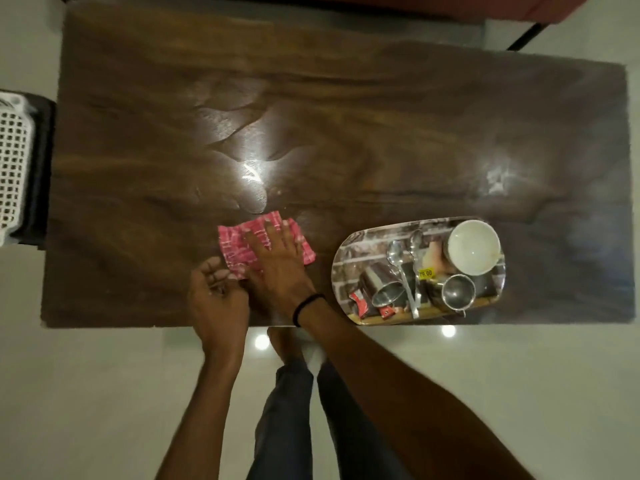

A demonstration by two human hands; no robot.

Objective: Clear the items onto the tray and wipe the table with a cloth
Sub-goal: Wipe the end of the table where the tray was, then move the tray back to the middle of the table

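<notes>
A pink-and-white checked cloth (239, 247) lies flat on the dark wooden table (311, 116) near its front edge. My right hand (277, 261) presses flat on the cloth, fingers spread. My left hand (216, 292) is just left of it, fingers curled at the cloth's near-left corner, resting on the table. At the front right stands an oval printed tray (349, 251). It holds a white bowl (472, 245), two steel spoons (401, 268), a tipped steel tumbler (381, 285), a small steel cup (455, 292) and red wrappers (360, 301).
A white lattice basket (14, 161) sits on a dark stand off the table's left end. A red seat edge (519, 5) shows beyond the far right corner. My legs and feet (287, 344) stand on the pale glossy floor at the table's front edge.
</notes>
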